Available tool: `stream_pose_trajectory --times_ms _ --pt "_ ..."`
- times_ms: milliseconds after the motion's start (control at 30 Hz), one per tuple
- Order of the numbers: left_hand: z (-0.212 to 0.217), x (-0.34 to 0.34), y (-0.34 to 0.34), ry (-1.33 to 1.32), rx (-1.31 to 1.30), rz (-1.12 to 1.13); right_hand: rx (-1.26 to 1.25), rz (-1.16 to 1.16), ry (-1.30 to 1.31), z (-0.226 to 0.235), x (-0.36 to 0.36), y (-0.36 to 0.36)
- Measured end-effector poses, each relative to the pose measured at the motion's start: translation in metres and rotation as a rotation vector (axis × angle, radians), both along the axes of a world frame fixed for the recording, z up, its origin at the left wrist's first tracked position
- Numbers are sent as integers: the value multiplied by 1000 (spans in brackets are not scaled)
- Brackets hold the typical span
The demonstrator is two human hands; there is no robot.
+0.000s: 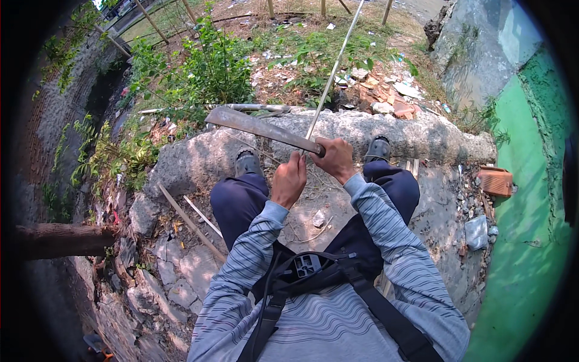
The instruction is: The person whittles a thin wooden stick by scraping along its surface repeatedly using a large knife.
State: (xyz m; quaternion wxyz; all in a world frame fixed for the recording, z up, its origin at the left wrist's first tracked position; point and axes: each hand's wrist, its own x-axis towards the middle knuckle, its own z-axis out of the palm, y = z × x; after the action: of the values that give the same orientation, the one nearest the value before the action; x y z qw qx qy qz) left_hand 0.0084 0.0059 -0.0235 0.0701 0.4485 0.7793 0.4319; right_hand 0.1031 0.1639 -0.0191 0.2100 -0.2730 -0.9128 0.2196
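A machete (259,128) with a wide, worn blade points to the left, its edge crossing a long pale stick (332,75). My right hand (336,159) is closed around the machete's handle. Just below the blade, my left hand (289,181) is closed on the near end of the stick, whose far part slants up and away to the top of the view. Both hands are close together between my knees. The handle is mostly hidden under my right fingers.
A rough concrete ledge (434,136) runs across in front of my feet. Beyond it are leafy plants (220,72) and broken rubble (386,90). Loose sticks (192,221) lie at the left. An orange-brown block (496,181) stands beside the green wall (518,259).
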Motion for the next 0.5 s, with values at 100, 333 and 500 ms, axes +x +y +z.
stream_pose_trajectory --times_ms 100,333,500 --pt "4 0 2 9 -18 15 17 -36 22 -5 -3 6" --pt "-4 3 -4 65 -69 10 -33 -127 13 -20 -9 19" --pt "-2 4 -8 82 -123 18 30 -47 -18 -14 -6 14"
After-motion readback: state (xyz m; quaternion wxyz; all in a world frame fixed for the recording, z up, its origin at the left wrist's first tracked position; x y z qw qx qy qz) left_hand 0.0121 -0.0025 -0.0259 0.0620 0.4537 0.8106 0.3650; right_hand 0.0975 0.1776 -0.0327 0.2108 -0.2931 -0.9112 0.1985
